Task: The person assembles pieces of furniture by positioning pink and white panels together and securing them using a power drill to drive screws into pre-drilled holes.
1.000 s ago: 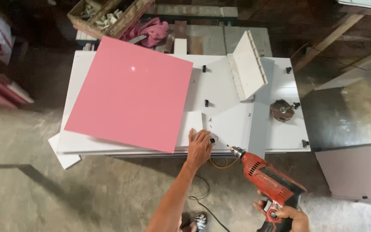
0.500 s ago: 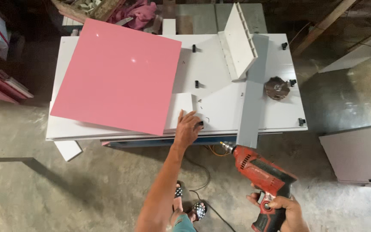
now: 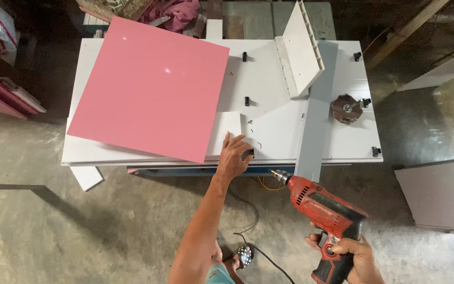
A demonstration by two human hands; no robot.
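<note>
Since the earlier frame, the left hand [image 3: 236, 155] has slid along the near edge of the white surface [image 3: 269, 73], and the red drill [image 3: 321, 210] now sits closer beneath the grey strip [image 3: 313, 126]. Fingers spread flat, that hand presses down on a small white piece [image 3: 229, 131] beside the pink board [image 3: 151, 87], seemingly to steady it; it grips nothing. Just right of it and lower, the right hand [image 3: 356, 252] is clenched around the drill's handle, the tip angled up toward the surface edge, near the left hand's fingertips. A round blade [image 3: 347, 109] lies farther right.
</note>
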